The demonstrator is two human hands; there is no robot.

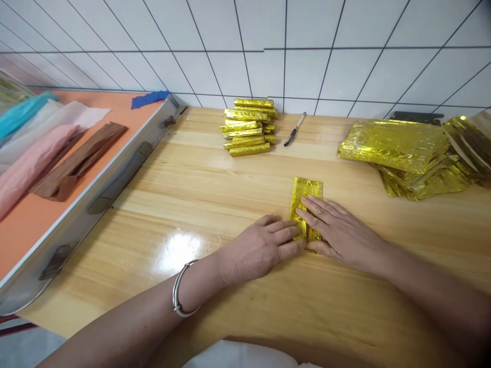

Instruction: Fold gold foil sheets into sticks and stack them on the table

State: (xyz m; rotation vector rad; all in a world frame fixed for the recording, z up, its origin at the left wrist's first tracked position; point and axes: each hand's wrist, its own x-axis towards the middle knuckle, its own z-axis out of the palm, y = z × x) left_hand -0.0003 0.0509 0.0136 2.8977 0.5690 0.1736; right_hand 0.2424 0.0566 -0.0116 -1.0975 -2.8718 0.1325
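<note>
Pressed folded gold foil sheet (306, 197) flat on counter (215, 204), left hand (261, 250) and right hand (337, 232) both spread open; mid-fold, sharper crease seemed needed.

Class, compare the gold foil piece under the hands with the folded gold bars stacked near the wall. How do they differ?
The foil piece lies alone, flat and wide, pressed by the left hand and right hand. The folded bars are narrow, piled in layers and untouched. The foil piece points away from the person; the folded bars lie crosswise. Both are shiny gold foil on the wooden table.

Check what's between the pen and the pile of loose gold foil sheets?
Bare wooden table only, between pen and pile of foil sheets, in the head view.
</note>
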